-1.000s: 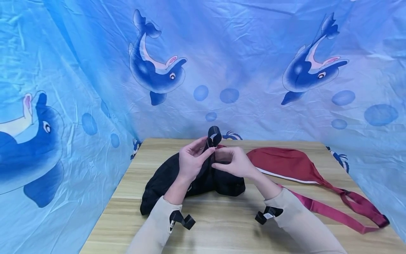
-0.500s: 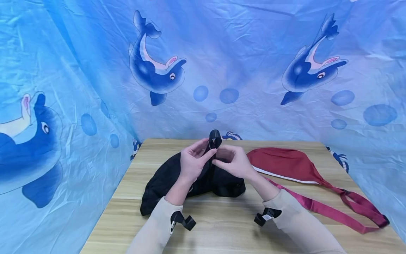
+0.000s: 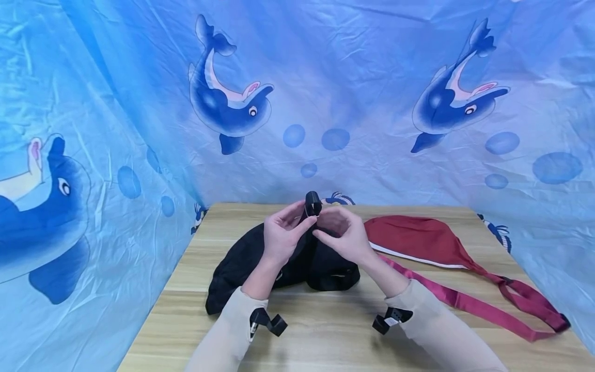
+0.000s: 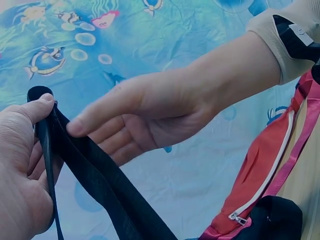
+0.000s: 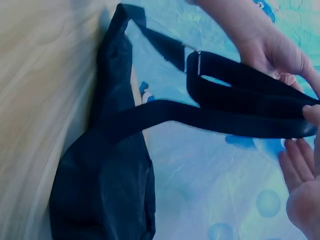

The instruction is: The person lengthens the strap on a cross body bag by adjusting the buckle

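Note:
A black waist bag (image 3: 239,261) lies on the table, its webbing strap (image 3: 312,199) lifted between both hands. My left hand (image 3: 281,235) pinches a fold of the strap near the loop at its top; the left wrist view shows the thumb pressed on it. Just to the right, my right hand (image 3: 346,235) holds the strap lower down, thumb on one side and fingers on the other. A metal slider (image 5: 192,59) sits on the strap in the right wrist view. In the head view, the hands hide part of the strap.
Right of the hands lies a red waist bag (image 3: 418,240) with a white zipper; its crimson strap (image 3: 488,312) loops toward the table's right edge. The wooden table (image 3: 321,336) stands against a blue curtain (image 3: 372,62) printed with dolphins.
The strap's top loop has come down slightly since the first frame. My right hand's fingers and thumb have spread somewhat, and the black bag's right end has shifted a little. My left hand barely moves.

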`<state>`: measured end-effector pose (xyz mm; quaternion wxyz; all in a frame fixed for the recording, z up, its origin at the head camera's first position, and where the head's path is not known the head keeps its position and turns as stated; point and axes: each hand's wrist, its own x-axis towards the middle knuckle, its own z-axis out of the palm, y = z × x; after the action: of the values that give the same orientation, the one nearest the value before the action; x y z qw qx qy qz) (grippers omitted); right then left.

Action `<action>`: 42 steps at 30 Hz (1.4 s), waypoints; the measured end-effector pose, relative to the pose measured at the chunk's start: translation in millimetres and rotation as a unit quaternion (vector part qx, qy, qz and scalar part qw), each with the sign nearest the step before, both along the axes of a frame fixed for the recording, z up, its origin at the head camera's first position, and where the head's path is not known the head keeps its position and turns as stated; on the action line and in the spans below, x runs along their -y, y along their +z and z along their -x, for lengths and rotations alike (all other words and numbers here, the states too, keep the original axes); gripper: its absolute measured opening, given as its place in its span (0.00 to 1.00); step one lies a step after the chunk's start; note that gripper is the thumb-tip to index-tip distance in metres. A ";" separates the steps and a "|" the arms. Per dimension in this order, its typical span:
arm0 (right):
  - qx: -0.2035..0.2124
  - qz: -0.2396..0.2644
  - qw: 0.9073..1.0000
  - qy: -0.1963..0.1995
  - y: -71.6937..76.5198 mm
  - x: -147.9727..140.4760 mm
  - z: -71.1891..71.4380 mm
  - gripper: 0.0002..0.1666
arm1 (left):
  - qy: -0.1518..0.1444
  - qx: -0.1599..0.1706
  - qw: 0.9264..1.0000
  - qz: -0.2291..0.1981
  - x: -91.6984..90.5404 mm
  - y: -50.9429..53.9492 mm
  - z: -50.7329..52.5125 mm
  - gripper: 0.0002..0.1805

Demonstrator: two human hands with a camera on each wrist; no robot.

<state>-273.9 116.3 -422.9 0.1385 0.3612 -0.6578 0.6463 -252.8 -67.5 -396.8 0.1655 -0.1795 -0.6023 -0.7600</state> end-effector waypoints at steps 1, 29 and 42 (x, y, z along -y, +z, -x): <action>-0.007 0.016 1.000 0.006 1.2 0.8 0.4 0.22 | 0.000 -0.001 1.000 0.001 -0.1 0.6 -0.4 0.23; -0.010 -0.016 0.999 0.048 6.7 -10.2 7.0 0.15 | -0.018 -0.005 1.000 -0.017 2.1 -0.9 -1.1 0.25; -0.035 -0.223 0.965 0.136 75.3 -31.3 18.2 0.19 | -0.036 -0.061 0.995 0.071 4.9 -8.5 -4.1 0.25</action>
<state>-292.1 147.5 -347.6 -0.0117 0.4911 -0.7247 0.4833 -248.8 -72.3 -405.3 0.1615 -0.2585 -0.6368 -0.7083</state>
